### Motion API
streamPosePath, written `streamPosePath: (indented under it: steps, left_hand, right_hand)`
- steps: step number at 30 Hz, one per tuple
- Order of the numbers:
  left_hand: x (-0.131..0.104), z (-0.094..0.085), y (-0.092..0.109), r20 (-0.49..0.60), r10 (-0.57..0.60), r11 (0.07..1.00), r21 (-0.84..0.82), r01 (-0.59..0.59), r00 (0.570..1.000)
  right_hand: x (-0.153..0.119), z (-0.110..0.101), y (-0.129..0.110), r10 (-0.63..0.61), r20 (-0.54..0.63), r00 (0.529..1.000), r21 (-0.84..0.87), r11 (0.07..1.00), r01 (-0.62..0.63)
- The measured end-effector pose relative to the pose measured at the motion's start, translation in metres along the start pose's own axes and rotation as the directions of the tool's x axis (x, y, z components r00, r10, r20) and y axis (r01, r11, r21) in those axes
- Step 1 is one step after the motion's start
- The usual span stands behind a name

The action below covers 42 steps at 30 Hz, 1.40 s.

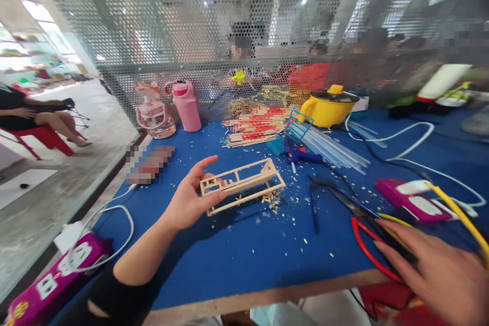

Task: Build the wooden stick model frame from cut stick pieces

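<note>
My left hand (189, 196) is closed on one end of a small rectangular frame (254, 181) built from thin wooden sticks, tilted above the blue table. The thumb lies along its near side and the index finger reaches over the far side. At the lower right, my right hand (439, 265), slightly blurred, has thumb and fingers around the dark handle of scissors (355, 209) with a red loop and a yellow edge. The scissors lie low at the table, their blades pointing up-left. Beside the blades is a dark, thin tool (314, 206). Part of the grip is hidden.
Bundled wooden sticks (254, 127), a blue glue gun (303, 156), clear glue sticks (332, 147) and a yellow pot (330, 109) stand behind. Pink bottles (187, 107), a phone (153, 163) and purple power strips (412, 204) with cables surround the workspace. Wood scraps (271, 198) litter the table.
</note>
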<state>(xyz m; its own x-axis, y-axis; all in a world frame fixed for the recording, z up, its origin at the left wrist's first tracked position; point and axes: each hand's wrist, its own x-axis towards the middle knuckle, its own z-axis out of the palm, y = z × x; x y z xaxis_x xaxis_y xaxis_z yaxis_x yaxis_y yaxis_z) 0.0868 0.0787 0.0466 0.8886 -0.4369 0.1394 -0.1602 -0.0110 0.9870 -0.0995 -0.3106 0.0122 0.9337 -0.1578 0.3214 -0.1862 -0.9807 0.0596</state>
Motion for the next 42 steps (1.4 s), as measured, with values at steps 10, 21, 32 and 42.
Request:
streamPosePath:
  steps: [10,21,32,42]
  left_hand:
    - [0.0,0.0,0.0,-0.048,-0.053,0.997,0.055,0.056,0.997]
    - [-0.002,0.002,0.0,-0.012,-0.038,0.996,0.08,0.039,0.999]
    - [-0.003,0.002,0.0,0.029,-0.037,0.998,0.048,0.036,0.999]
    - [-0.005,0.003,0.0,0.098,0.017,1.0,-0.015,-0.016,0.995]
  right_hand:
    - [0.007,-0.006,-0.019,0.07,0.062,0.996,0.105,0.992,-0.076]
    - [0.027,-0.006,-0.025,0.111,0.051,0.993,0.123,0.986,-0.116]
    - [0.061,0.003,-0.08,0.213,0.346,0.914,-0.09,0.977,-0.194]
    - [0.087,-0.005,-0.062,0.109,0.311,0.944,0.046,0.991,-0.129]
